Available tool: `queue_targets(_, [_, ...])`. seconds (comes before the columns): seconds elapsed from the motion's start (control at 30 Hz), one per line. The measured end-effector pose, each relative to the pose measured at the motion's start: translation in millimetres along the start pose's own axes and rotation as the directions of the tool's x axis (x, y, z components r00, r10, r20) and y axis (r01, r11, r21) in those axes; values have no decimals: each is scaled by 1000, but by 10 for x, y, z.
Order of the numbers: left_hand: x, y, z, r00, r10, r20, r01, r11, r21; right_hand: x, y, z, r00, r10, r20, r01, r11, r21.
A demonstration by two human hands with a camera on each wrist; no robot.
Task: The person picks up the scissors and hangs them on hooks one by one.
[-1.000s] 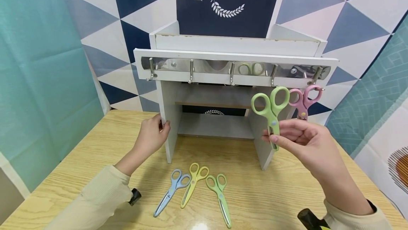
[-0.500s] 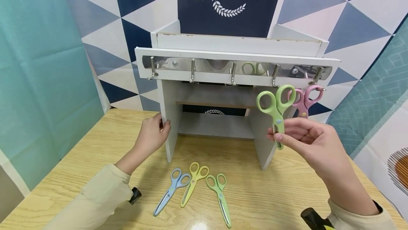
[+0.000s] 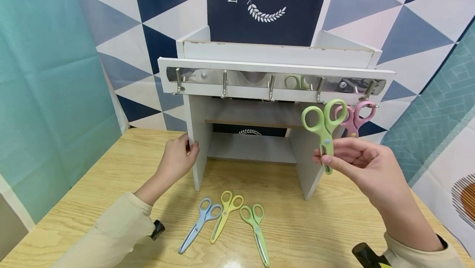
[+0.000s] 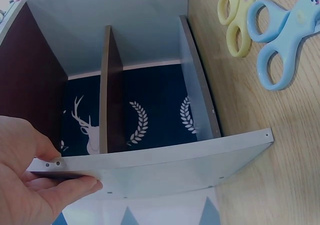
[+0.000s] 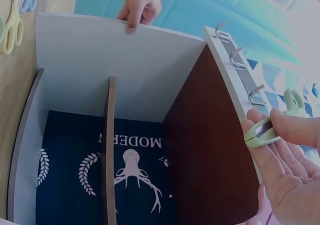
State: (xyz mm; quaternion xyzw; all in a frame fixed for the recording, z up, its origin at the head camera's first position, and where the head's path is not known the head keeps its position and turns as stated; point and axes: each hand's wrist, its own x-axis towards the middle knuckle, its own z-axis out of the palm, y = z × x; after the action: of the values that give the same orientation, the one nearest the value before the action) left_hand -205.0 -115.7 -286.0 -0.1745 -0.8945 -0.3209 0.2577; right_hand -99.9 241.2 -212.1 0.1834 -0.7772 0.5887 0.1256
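So the green scissors have drifted a bit further right over the last second, and their loops now cover more of the pink scissors behind them, right of centre in the head view. To me that means the pair is up by the right end of the hook row, but it's just below the metal strip and not on any hook as far as I can tell. The right hand is pinching the blade end between thumb and fingers, handles up, tip down. The left hand hasn't budged, gripping the edge of the white shelf unit's side panel at centre left. Blue scissors, yellow scissors and a second green pair haven't moved either, lying on the table at bottom centre. The held pair is pale lime, blades together, with a bluish dot at the pivot and a dark slot down the blade.
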Motion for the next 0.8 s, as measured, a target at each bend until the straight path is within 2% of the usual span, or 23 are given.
queue_targets(0.23, [-7,-6,6,1000,0,4,0,1000,-2,8,20,-34,1000,-21,5,21,1000,20])
queue_targets(0.53, [-3,-7,4,1000,-4,2,4,1000,-3,66,49,-72,999,32,-13,-32,999,-32])
queue_targets(0.8, [-2,-18,17,1000,-8,1,8,1000,1,137,92,-74,1000,22,2,-22,1000,-4])
